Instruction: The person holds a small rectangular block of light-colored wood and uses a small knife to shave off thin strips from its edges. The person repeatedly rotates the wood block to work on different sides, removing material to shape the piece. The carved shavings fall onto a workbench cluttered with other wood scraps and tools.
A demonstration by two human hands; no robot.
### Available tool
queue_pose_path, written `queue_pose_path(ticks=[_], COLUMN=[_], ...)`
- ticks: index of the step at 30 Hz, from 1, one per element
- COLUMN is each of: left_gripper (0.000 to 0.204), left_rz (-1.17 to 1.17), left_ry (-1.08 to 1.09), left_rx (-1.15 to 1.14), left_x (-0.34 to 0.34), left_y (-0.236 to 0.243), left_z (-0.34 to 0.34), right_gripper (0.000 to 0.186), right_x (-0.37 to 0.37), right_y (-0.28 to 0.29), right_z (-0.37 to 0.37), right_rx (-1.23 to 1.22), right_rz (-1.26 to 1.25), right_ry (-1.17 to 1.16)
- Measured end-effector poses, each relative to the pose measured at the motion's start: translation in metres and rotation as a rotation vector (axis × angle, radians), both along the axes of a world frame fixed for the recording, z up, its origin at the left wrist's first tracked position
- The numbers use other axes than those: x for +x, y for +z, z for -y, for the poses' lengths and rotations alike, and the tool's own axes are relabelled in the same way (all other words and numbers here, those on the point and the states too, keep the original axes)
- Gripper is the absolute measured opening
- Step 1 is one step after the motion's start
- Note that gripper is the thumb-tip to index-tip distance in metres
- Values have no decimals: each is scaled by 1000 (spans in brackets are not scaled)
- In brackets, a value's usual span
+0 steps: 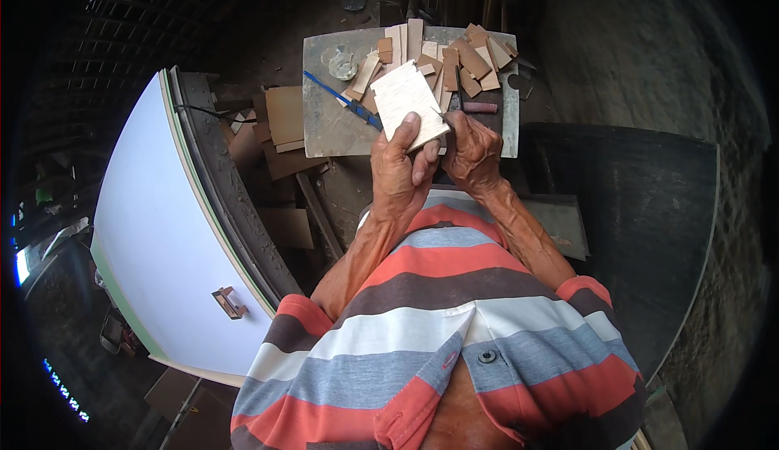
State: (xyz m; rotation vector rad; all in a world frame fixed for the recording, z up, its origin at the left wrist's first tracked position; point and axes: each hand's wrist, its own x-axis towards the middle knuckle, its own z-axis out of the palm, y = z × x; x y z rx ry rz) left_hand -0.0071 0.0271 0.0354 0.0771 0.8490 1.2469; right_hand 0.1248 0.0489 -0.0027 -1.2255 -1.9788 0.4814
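Here's the left hand (399, 166), thumb pressed flat across the face of a pale wooden square (404, 103), fingers beneath, a firm pinch! Beside it the right hand (475, 151), fingers curled tight at the square's lower right edge; whether they grip anything, I cannot tell.

Look at that wood: creamy, flat, thin, faintly streaked, its edges nicked and stepped, tilted above the near part of a scuffed grey board (321, 135). Behind, a tumble of rectangular wood offcuts (471, 59), blond to russet. Left, a slim blue-and-black tool (333, 93); right, a smooth pink cylinder (479, 107).
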Motion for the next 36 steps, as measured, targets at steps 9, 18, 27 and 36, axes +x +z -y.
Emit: queue_pose_path(ticks=[9,18,27,36], left_gripper=[17,29,72,24], left_rz=[109,234,-1345,-1105], left_ry=[-163,-369,-837,-114], left_rx=[-242,-371,-89,509], left_x=[-14,-9,-27,-8], left_y=[-20,-7,1,-35], left_z=[-4,5,19,28], right_gripper=[17,35,38,32], right_x=[35,34,34,13], right_y=[2,-43,-60,-52], right_z=[-17,-44,4,29], right_rx=[-187,-851,-1177,-1562], right_rz=[-262,-564,-624,-983], right_ry=[-69,218,99,-398])
